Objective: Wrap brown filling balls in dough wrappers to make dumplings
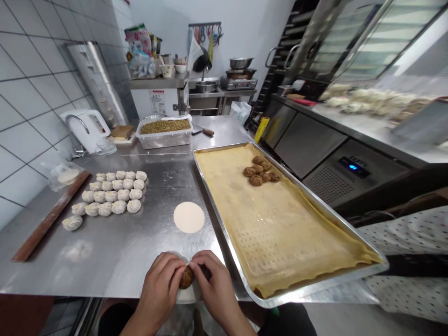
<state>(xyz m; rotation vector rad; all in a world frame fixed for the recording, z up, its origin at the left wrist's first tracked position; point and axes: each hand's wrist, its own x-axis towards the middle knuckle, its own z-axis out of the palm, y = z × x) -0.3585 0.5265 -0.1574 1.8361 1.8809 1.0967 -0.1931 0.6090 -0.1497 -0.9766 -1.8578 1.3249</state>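
At the steel table's near edge, my left hand (163,281) and my right hand (214,282) meet with fingertips pinched on the edge of a dough wrapper (186,296). A brown filling ball (186,278) sits on that wrapper, between my hands; the fingers hide part of both. Just beyond lies a flat round dough wrapper (189,217). Rows of pleated buns (111,196) stand to the left. Several more brown filling balls (257,169) are grouped on a lined metal tray (241,275) at the right.
A wooden rolling pin (52,215) lies along the left side. Toward the back are a white kettle (86,130), a plastic tub (164,140) of greenish-brown crumbly filling and a scraper with a wooden handle (208,132). Another steel counter (350,126) runs along the right.
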